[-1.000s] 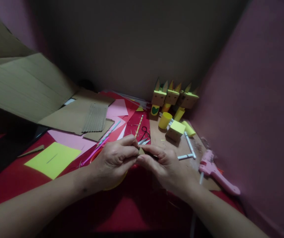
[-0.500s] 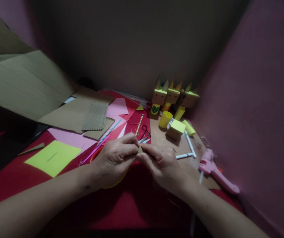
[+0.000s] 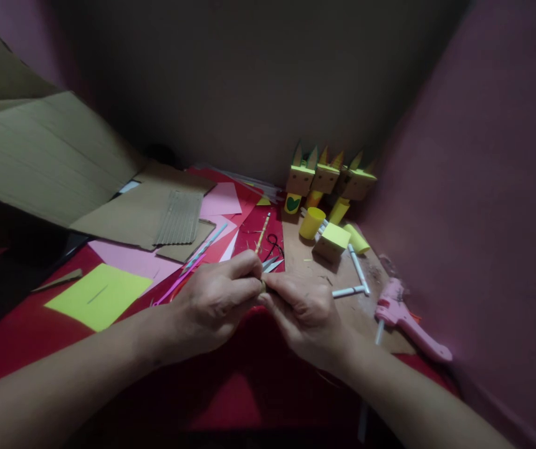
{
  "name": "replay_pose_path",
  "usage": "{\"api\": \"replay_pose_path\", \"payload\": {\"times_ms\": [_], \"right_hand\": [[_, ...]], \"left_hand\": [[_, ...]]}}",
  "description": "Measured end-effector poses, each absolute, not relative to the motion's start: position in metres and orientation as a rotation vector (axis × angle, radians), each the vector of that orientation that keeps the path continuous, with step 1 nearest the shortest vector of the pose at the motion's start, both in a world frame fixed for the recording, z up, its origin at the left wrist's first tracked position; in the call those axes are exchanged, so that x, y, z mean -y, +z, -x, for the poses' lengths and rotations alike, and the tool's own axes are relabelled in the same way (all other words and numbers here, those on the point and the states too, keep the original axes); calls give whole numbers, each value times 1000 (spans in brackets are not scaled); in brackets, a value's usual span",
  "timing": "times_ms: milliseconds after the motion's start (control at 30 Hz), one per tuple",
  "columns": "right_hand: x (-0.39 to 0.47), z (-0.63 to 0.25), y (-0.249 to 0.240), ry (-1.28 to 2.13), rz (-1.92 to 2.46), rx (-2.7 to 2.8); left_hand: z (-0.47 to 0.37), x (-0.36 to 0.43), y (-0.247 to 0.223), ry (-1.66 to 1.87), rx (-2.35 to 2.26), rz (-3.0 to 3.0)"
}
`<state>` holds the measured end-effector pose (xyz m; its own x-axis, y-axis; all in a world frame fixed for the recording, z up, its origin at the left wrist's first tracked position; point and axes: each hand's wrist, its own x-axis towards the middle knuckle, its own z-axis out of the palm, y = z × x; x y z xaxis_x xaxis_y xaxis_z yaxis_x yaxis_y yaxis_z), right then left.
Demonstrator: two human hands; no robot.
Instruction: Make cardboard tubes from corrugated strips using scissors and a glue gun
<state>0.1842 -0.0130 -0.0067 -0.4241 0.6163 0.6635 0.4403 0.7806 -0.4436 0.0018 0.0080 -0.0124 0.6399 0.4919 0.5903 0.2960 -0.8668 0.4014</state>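
Note:
At the centre, my left hand (image 3: 219,299) and my right hand (image 3: 310,312) meet fingertip to fingertip. Both pinch one small brownish piece (image 3: 263,287), mostly hidden by the fingers. Just beyond them lie scissors (image 3: 272,255) with dark handles and a patterned pencil (image 3: 263,232). Left of my left hand are a pink stick (image 3: 179,280), a striped blue straw (image 3: 208,244) and a yellow-green paper sheet (image 3: 100,296). Right of my right hand, white rolled sticks (image 3: 348,292) lie on a brown board (image 3: 303,249).
Large cardboard (image 3: 38,156) and a corrugated piece (image 3: 179,218) cover the left back. Three box-headed figures (image 3: 300,179) stand at the back right, near a yellow tube (image 3: 312,223) and a yellow-topped box (image 3: 332,242). A pink glue gun (image 3: 396,305) lies far right.
The small piece between my fingertips shows less than before, as my fingers have closed over it. My hands have otherwise barely moved, and the view has shifted slightly.

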Motion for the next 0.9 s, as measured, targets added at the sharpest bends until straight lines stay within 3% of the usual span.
{"api": "replay_pose_path", "payload": {"times_ms": [200, 300, 400, 567, 667, 900], "right_hand": [[10, -182, -9, -94, 747, 2165], [8, -183, -9, -97, 763, 2208], [4, -188, -6, 194, 880, 2222], [-8, -201, -2, 1006, 875, 1826], [-14, -207, -4, 1204, 772, 1671], [-10, -206, -7, 758, 825, 1715]], "left_hand": [[-6, -8, -12, 1142, -657, -2479], [-7, -9, -8, 1093, -670, -2443], [-7, -12, -1, 1064, -771, -2285], [0, -25, 6, 1075, -980, -1720], [5, -35, 2, 1072, -933, -1452], [4, -39, -2, 1065, -866, -1171]]}}
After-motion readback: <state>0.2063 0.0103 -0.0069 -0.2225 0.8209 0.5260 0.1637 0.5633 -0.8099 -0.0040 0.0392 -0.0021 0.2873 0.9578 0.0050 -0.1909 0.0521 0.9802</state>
